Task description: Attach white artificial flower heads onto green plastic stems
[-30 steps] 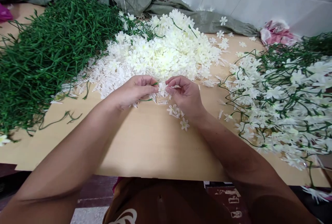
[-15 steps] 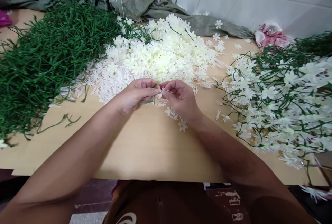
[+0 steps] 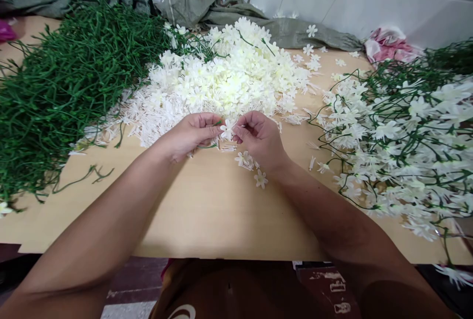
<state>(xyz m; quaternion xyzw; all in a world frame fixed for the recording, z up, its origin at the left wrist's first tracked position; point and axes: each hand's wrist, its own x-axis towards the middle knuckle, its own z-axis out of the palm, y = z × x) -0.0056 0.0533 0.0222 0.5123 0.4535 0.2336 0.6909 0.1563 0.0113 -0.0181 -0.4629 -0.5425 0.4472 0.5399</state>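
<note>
Between my two hands, in the head view, is a white artificial flower (image 3: 226, 129) with its petals spread. My left hand (image 3: 195, 134) is closed in a pinch on a green plastic stem (image 3: 218, 123), whose lower part shows under the fingers. With thumb and forefinger, my right hand (image 3: 260, 137) pinches the flower at its right side. Just below the hands, a few loose white blossoms (image 3: 260, 179) lie on the brown board. Behind them rises a big heap of white blossoms (image 3: 236, 75) with thin white tubes.
A tangled pile of green stems (image 3: 74, 78) covers the left of the board (image 3: 221, 220). On the right lie many stems with white flowers attached (image 3: 399, 146). Grey-green sacking (image 3: 281, 33) and a pink-and-white cloth (image 3: 391, 46) lie along the tiled wall.
The flower between my hands now faces the camera with its petals visible. My right fingertips have drawn slightly to the right, away from the left ones.
</note>
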